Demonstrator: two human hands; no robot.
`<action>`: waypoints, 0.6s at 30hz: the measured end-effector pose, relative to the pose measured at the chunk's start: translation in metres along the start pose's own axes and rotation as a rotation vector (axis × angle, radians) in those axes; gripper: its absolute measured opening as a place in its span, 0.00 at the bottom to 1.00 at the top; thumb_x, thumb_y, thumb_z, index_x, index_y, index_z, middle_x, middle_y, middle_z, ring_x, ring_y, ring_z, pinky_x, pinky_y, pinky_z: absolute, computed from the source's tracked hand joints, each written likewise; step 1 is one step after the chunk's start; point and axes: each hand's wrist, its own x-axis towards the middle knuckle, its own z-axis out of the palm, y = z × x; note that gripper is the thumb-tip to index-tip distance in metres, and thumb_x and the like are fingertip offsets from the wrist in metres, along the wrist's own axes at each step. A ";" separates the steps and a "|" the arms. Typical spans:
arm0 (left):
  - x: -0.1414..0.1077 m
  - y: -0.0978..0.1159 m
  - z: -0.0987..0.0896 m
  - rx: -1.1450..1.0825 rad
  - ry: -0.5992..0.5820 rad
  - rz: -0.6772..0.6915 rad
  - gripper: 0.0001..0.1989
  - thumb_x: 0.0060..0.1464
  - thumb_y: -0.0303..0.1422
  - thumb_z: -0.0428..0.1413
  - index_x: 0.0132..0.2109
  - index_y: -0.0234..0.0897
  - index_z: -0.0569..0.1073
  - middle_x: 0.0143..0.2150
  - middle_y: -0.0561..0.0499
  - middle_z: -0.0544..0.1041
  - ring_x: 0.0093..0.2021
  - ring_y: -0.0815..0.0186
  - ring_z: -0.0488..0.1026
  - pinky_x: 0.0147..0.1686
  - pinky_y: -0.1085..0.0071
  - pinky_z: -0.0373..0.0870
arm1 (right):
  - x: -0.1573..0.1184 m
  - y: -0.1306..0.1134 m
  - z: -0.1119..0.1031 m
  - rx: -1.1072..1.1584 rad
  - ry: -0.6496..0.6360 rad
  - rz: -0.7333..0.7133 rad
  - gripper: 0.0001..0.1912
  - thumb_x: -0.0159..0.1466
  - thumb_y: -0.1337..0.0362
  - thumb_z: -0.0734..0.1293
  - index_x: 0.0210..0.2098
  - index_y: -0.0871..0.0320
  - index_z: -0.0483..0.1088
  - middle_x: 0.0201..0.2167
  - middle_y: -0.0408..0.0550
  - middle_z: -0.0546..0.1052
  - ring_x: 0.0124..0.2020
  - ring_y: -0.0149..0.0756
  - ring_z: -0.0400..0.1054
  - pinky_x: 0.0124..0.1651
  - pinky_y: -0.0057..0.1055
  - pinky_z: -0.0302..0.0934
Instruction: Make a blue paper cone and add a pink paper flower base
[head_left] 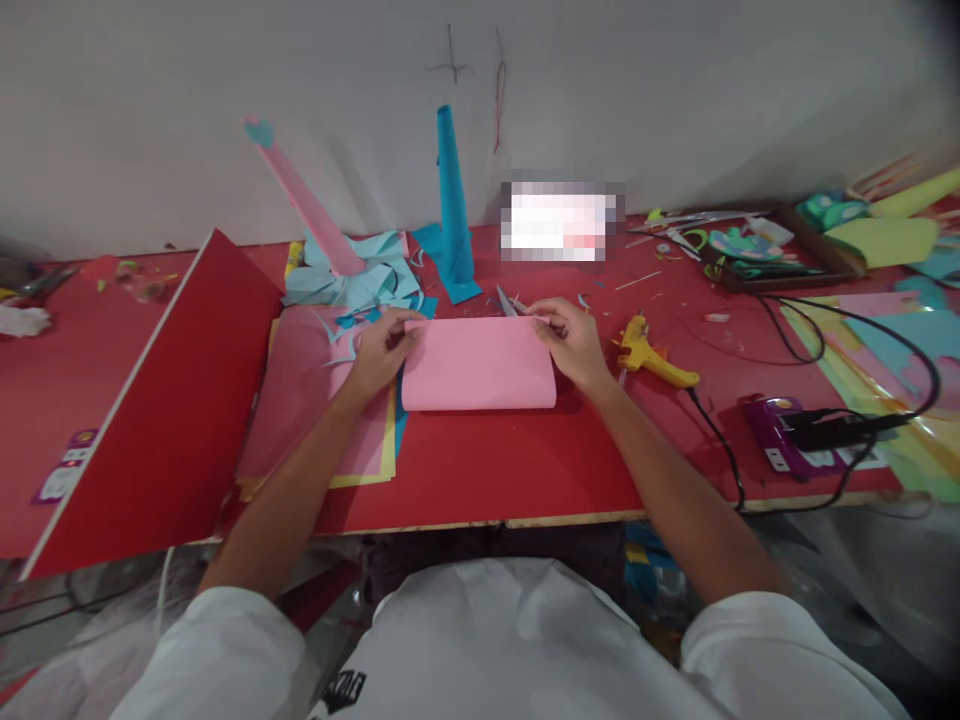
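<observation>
A pink sheet of paper [480, 365] is bent over on itself above the red table, its rounded fold towards me. My left hand [384, 350] pinches its far left corner between thumb and fingers. At the far right corner, my right hand [571, 340] grips the same sheet. Just beyond the paper, close to my right fingers, lie scissors [506, 300], partly hidden. Left of the sheet is a stack of coloured paper [300, 390], pink on top with yellow and blue edges showing, partly under my left forearm.
A yellow glue gun [652, 360] with a cord lies at right, near a purple power strip [795, 440]. Pink [307, 205] and blue [452, 200] paper cones stand behind, among light-blue scraps [360, 275]. A red panel [172, 400] divides the table [480, 470] at left.
</observation>
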 end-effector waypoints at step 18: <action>0.016 0.018 -0.074 -0.026 -0.261 -0.122 0.20 0.59 0.52 0.68 0.42 0.40 0.82 0.31 0.51 0.76 0.29 0.67 0.70 0.25 0.72 0.64 | -0.064 -0.057 0.067 0.088 -0.094 0.092 0.18 0.74 0.42 0.69 0.44 0.49 0.76 0.39 0.48 0.86 0.39 0.44 0.83 0.41 0.38 0.75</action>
